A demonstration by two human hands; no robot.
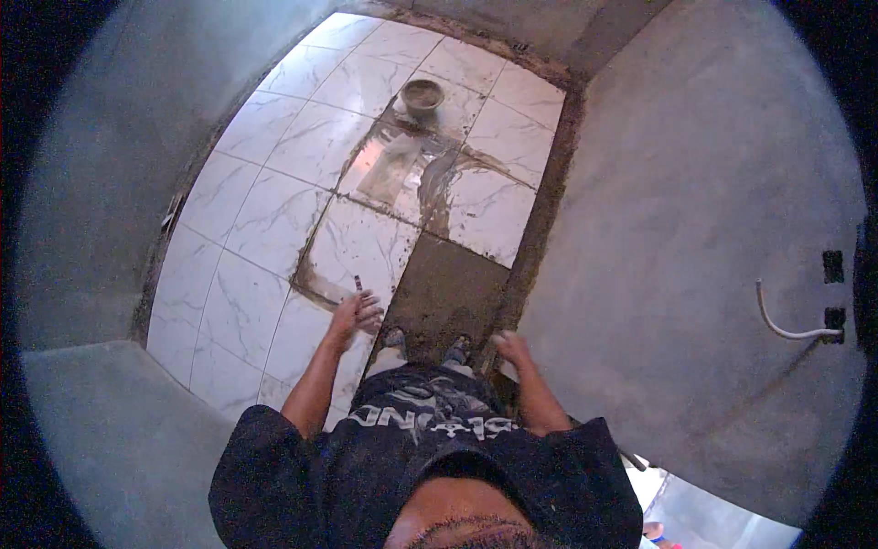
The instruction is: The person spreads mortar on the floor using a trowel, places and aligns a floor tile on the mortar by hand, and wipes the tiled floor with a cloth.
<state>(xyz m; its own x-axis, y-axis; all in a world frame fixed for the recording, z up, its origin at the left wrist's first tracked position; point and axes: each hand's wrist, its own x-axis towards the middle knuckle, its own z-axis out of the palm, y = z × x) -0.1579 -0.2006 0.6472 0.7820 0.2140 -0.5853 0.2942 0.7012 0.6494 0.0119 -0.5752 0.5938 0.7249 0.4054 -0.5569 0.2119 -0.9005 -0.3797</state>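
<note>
White, grey-veined square tiles [361, 238] lie below the left hand [358, 315]; the right hand [509, 348], blurred, is near bare brown floor [448, 285]; I cannot tell either grip's state.

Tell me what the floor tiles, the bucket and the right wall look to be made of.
Floor tiles: probably glazed ceramic or porcelain, glossy white with grey veins, as they mirror light.
Bucket: perhaps plastic or rubber, from its dull, dark side; too small to settle.
Right wall: likely cement render, matte grey, judging by its mottled surface.
</note>
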